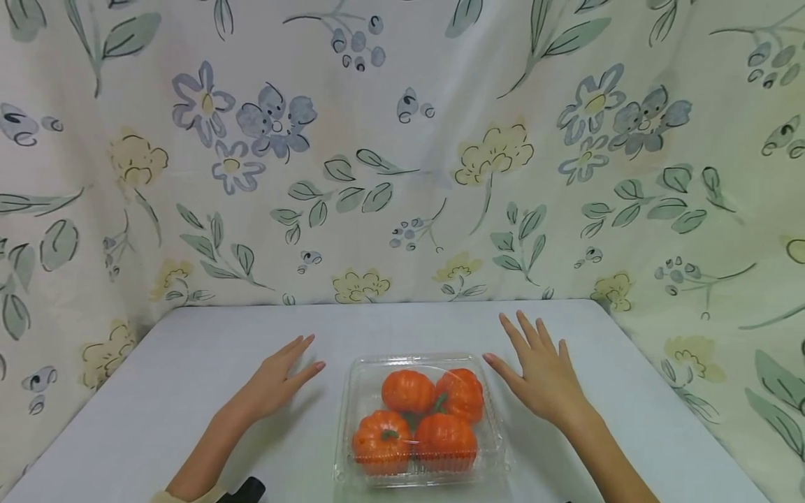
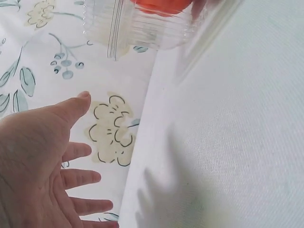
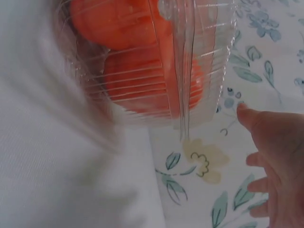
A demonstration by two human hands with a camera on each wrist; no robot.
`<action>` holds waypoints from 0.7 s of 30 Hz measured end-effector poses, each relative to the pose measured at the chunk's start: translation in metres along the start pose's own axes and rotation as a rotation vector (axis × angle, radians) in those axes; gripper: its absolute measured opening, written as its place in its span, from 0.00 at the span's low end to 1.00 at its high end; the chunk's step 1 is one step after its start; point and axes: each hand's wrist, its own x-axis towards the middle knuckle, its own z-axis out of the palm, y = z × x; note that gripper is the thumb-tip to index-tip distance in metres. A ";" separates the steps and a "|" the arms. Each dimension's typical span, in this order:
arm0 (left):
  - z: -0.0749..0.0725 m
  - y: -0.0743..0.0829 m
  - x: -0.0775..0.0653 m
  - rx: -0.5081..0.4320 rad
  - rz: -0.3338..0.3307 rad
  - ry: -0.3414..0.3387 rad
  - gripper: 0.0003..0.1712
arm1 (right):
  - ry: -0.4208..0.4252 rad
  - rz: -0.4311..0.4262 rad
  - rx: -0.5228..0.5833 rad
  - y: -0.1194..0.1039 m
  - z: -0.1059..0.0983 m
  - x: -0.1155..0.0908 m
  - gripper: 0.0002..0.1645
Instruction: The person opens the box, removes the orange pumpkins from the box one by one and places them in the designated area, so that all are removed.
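A clear plastic clamshell box (image 1: 367, 381) with its lid down sits on the white table, holding several small orange pumpkins (image 1: 409, 391) with green stems. To its left my left hand (image 1: 277, 381) is raised over the table, fingers extended and thumb apart. On the other side my right hand (image 1: 544, 374) is held up with its fingers spread, the thumb close to the box's far right corner. Both wrist views show a gap between each hand and the box. Neither hand holds anything.
The white table (image 1: 239, 335) stretches around the box. Behind it and along the sides hangs a curtain (image 1: 390, 140) printed with flowers and leaves. A black object (image 1: 245, 490) shows beside the left wrist at the bottom edge.
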 end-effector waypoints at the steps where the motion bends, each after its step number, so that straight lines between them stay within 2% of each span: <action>1: 0.001 0.000 0.000 -0.009 0.006 0.003 0.44 | 0.003 -0.007 0.003 -0.003 0.000 0.000 0.48; 6: 0.006 0.000 -0.002 -0.101 0.029 0.014 0.38 | 0.015 -0.047 0.024 -0.015 -0.002 -0.002 0.48; 10: 0.010 0.002 -0.006 -0.221 0.008 0.008 0.34 | 0.014 -0.079 0.048 -0.025 -0.002 -0.003 0.48; 15: 0.015 0.006 -0.011 -0.455 -0.058 -0.056 0.31 | 0.015 -0.135 0.067 -0.040 -0.001 -0.004 0.47; 21: 0.023 0.007 -0.019 -0.746 -0.136 -0.147 0.33 | -0.017 -0.192 0.125 -0.059 0.004 -0.003 0.47</action>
